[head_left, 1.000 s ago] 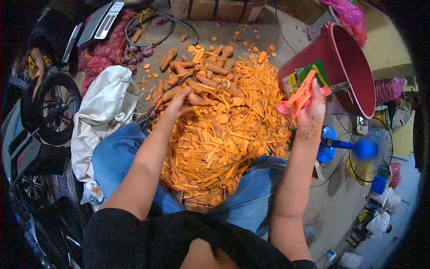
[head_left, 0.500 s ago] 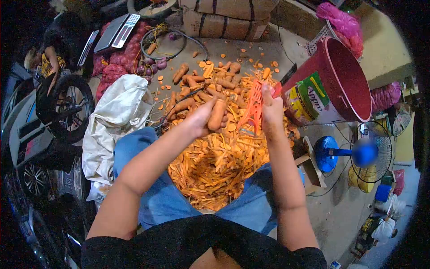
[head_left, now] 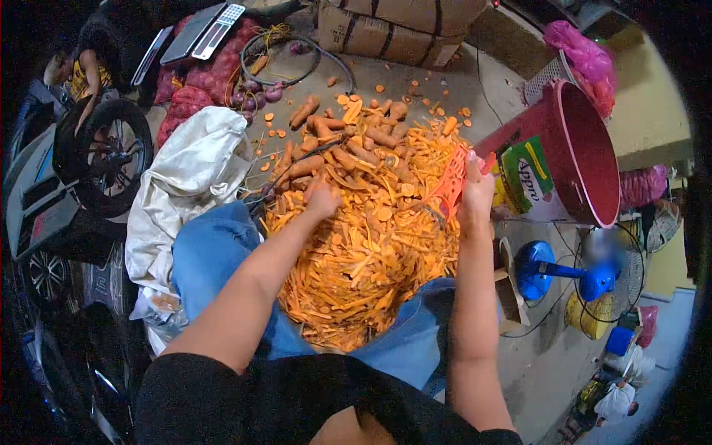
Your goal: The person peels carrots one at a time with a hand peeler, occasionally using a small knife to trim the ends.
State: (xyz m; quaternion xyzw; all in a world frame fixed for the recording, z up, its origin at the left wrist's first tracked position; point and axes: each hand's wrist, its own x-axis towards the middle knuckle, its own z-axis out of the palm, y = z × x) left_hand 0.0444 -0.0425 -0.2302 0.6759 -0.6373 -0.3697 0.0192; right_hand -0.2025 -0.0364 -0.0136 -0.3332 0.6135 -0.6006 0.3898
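Observation:
My left hand [head_left: 323, 199] is down at the near edge of the whole carrots [head_left: 382, 138], touching the heap. Its fingers are hidden among the orange pieces, so I cannot tell whether a carrot is in them. My right hand [head_left: 477, 194] is closed round the handle of an orange plastic hand slicer [head_left: 449, 182] with a slotted, openwork body. The slicer tilts over the right side of a big heap of carrot strips and slices [head_left: 363, 259], which lies between my jean-clad knees.
A large red bucket [head_left: 512, 137] lies tilted beside my right hand. A blue fan [head_left: 535, 271] stands at right, a white sack [head_left: 189, 182] at left. Onion bags [head_left: 222, 70], a hose [head_left: 319, 55] and boxes [head_left: 386, 41] are behind. A person sits near a motorcycle wheel [head_left: 111, 159].
My left hand, which held a carrot up in front of the slicer, has dropped left and down to the heap. My right hand keeps the slicer. The whole view has shifted slightly.

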